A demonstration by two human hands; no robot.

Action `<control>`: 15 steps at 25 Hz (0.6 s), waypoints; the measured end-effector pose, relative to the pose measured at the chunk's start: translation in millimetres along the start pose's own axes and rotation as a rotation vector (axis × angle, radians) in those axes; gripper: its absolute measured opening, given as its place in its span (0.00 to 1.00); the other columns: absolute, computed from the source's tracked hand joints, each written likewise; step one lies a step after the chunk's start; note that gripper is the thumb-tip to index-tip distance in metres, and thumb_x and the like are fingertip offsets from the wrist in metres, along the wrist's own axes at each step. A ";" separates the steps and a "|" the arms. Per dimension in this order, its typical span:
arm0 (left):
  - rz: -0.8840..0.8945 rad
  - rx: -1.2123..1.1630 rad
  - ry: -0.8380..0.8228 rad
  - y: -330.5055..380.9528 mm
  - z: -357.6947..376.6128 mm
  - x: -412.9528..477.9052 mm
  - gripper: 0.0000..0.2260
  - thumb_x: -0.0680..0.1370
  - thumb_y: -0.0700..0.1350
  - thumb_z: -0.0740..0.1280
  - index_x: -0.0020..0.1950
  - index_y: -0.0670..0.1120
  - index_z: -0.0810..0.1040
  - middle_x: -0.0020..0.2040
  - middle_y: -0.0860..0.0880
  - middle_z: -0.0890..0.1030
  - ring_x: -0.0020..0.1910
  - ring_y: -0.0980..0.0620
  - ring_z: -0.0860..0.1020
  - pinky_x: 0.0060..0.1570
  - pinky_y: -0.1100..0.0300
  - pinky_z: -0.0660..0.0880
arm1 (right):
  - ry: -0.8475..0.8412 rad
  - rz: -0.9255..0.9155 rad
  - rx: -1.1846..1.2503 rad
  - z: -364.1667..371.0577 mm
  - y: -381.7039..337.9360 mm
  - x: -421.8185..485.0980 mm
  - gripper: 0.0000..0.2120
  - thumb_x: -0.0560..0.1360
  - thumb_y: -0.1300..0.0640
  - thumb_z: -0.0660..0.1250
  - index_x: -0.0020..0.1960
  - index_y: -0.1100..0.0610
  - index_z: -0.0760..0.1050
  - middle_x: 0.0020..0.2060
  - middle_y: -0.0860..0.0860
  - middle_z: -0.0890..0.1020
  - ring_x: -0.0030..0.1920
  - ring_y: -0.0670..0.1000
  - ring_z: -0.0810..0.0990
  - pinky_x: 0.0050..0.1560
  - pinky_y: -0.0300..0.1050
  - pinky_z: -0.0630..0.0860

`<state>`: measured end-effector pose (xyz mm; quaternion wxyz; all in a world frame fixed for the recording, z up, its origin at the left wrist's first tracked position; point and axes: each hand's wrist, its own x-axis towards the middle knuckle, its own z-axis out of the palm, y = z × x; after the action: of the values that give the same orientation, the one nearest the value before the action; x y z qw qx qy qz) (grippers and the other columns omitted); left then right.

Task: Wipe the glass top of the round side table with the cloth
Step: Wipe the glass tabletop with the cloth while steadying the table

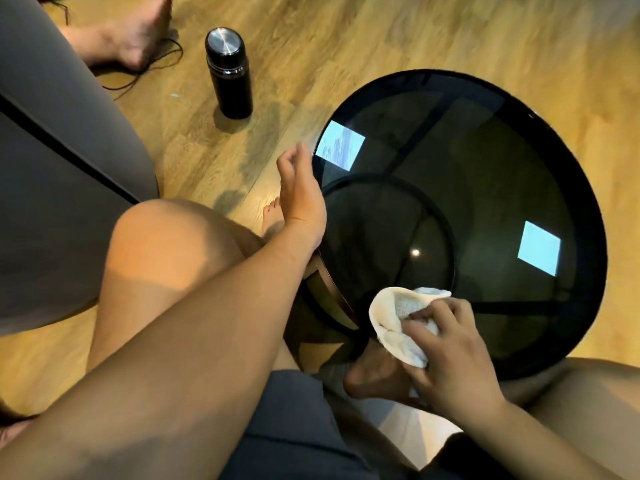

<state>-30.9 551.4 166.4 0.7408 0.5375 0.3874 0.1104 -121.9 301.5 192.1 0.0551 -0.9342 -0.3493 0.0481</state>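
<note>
At the near edge of the round tabletop (519,188), right hand (450,368) presses a bunched white cloth (398,320) onto the dark glass, fingers (440,313) curled over the top of it and clamped on the fabric, thumb side underneath. Cloth sits on the lower-left part of the glass, just inside the black rim, part of it hanging past the hand toward the person. Left hand (301,192) is at the left rim of the tabletop, heel of the palm touching or just beside the edge, can't tell which; fingers (291,157) loosely curled and apart, holding nothing. Glass is smoked and see-through: black frame bars and a smaller lower ring show through it, plus two bright square reflections and one small light spot. Person sits with bare knees either side of the near rim, one foot visible through the glass under the cloth. On the wood floor (381,36) upper left of the table, well apart from it, a black flask (228,71) stands upright with a metal cap. Grey sofa (52,133) along the left edge. Second person's bare foot (138,39) at top left, a thin black cord (156,67) lying beside it.
</note>
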 end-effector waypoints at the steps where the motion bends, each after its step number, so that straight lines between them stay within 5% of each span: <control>1: -0.045 -0.026 0.011 -0.5 -0.9 1.8 0.19 0.79 0.66 0.52 0.67 0.62 0.65 0.75 0.51 0.65 0.74 0.50 0.62 0.74 0.46 0.57 | 0.001 -0.020 -0.061 2.3 -3.6 11.8 0.15 0.64 0.52 0.75 0.49 0.54 0.79 0.46 0.54 0.76 0.48 0.60 0.72 0.39 0.51 0.74; 3: -0.093 -0.065 0.038 0.4 -1.2 4.1 0.23 0.75 0.69 0.52 0.68 0.63 0.64 0.76 0.52 0.64 0.77 0.49 0.58 0.75 0.43 0.51 | 0.040 -0.090 -0.163 2.1 -18.6 50.1 0.22 0.65 0.50 0.75 0.57 0.52 0.76 0.46 0.56 0.77 0.45 0.60 0.73 0.38 0.50 0.69; 5: -0.083 -0.157 0.065 -0.1 0.0 8.0 0.22 0.80 0.64 0.54 0.71 0.58 0.64 0.76 0.51 0.66 0.76 0.50 0.60 0.69 0.53 0.56 | 0.086 -0.126 -0.195 -0.9 -39.2 96.0 0.19 0.71 0.47 0.68 0.60 0.50 0.74 0.47 0.54 0.77 0.44 0.59 0.73 0.40 0.51 0.67; 10: -0.123 -0.272 0.122 0.7 -0.8 12.0 0.16 0.83 0.56 0.56 0.68 0.50 0.67 0.62 0.52 0.74 0.59 0.57 0.73 0.50 0.64 0.68 | 0.173 0.036 -0.256 -0.1 -59.9 227.6 0.13 0.73 0.47 0.56 0.51 0.47 0.76 0.43 0.49 0.78 0.44 0.56 0.74 0.41 0.49 0.61; 15: 0.308 0.252 0.034 -6.6 5.5 6.3 0.31 0.76 0.64 0.53 0.74 0.47 0.65 0.74 0.50 0.68 0.72 0.52 0.65 0.72 0.53 0.62 | 0.240 0.257 -0.139 -3.7 -15.3 332.4 0.10 0.78 0.49 0.58 0.56 0.47 0.74 0.53 0.49 0.78 0.57 0.56 0.73 0.51 0.53 0.64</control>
<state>-24.6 548.5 158.4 0.6354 0.6769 0.3238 0.1823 118.4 531.4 180.8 0.0249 -0.9717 -0.2206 -0.0812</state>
